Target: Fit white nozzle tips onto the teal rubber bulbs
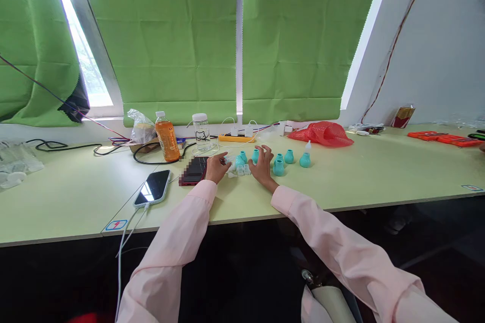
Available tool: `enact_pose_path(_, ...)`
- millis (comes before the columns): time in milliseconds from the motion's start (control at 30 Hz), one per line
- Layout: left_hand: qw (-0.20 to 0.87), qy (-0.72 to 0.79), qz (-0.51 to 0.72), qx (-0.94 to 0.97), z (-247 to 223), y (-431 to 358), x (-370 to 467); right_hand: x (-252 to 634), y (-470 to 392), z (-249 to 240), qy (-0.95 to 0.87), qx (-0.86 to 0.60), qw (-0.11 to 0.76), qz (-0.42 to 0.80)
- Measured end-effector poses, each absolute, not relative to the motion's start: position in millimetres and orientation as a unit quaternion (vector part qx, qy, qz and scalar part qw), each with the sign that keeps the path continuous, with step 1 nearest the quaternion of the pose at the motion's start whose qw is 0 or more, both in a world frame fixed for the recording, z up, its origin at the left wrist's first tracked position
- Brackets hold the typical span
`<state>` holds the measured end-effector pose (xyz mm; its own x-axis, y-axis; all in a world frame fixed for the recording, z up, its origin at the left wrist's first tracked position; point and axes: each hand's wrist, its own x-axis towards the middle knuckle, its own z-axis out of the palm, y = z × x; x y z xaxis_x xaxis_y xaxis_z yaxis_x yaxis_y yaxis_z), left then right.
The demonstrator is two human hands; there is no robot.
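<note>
As the head view shows, both hands work over a loose cluster of turquoise squeeze bulbs and translucent plastic fittings at mid-table. The left hand has thumb and forefinger drawn near each other beside the fittings; whether they grip one cannot be told. The right hand has its fingers curved and apart, next to a bulb; contact cannot be confirmed.

Risks noted: the bulbs are rounded and stand close together, so a brush of the right hand could tip one and set it rolling. The fittings are small and see-through, and could be knocked astray or overlooked. The bulb with a pointed nozzle, standing to the right, looks top-heavy.

Edges and room: the table's front edge runs beneath both forearms, and a piece swept towards the body could drop. Leftward travel is limited by the dark red-edged device and the smartphone with its charging cable. Behind, the yellow power strip and red plastic bag restrict reach. The widest room lies rightward, short of the orange-red cases.
</note>
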<state>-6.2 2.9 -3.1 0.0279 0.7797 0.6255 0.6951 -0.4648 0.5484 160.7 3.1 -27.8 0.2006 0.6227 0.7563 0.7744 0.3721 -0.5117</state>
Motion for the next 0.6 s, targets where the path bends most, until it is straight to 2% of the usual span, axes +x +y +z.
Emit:
enact_pose_path(267, 0.067, 0.508, 0.435, 0.740, 0, -3, -2, 158, 0, -31, -0.695, -0.562, 0.441, -0.081)
enact_pose_path(600, 0.065, 0.512, 0.416, 0.748, 1, -5, -2, 169, 2, -26, -0.644, -0.640, 0.410, -0.091)
